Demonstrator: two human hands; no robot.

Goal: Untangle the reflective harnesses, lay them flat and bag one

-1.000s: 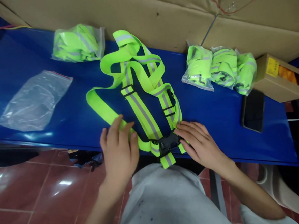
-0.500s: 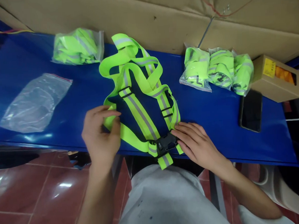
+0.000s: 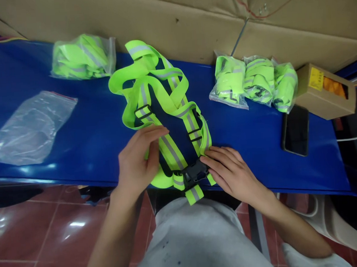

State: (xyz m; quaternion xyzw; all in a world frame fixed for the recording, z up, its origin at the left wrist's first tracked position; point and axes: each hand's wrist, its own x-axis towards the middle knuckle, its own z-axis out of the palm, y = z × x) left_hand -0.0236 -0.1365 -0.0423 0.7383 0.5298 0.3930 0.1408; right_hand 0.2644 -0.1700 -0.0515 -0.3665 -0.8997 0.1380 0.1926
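A neon-yellow reflective vest made of straps with grey stripes lies loosely spread on the blue table. Its black buckle is near the front edge, and a short strap end hangs below it. My left hand curls around the vest's left side strap, thumb and fingers bent together; part of that strap is hidden behind the hand. Resting on the strap at the buckle's right end is my right hand, its fingers close together and stretched out flat. The upper straps are looped over each other.
A flat clear zip bag lies at the left, below a bagged vest. Several bagged vests sit at the back right, beside a cardboard box and a phone. Brown cardboard lines the table's back.
My left hand has moved right and slightly down, drawing the left side strap inward over the vest. My right hand stays by the buckle. The whole view has shifted slightly.
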